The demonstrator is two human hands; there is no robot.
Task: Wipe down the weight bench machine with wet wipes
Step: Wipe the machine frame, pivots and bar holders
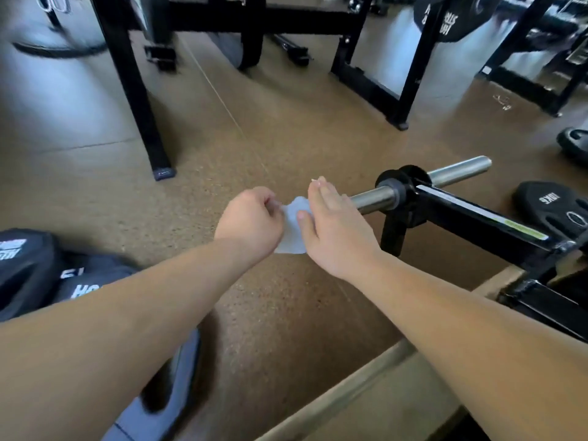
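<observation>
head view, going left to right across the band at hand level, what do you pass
dark weight plates, left hand, wet wipe, right hand, steel bar, 10kg plate

Open floor (261, 128) ahead; chrome bar (372, 198), black frame (477, 221) block right.

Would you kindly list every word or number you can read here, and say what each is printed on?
"10KG": on the black weight plate on the floor at right.
"HO", cut off: on the black object at lower left.
White lettering on the dark plate at top right: blurred.
Sticker on the machine frame: unreadable.
</observation>
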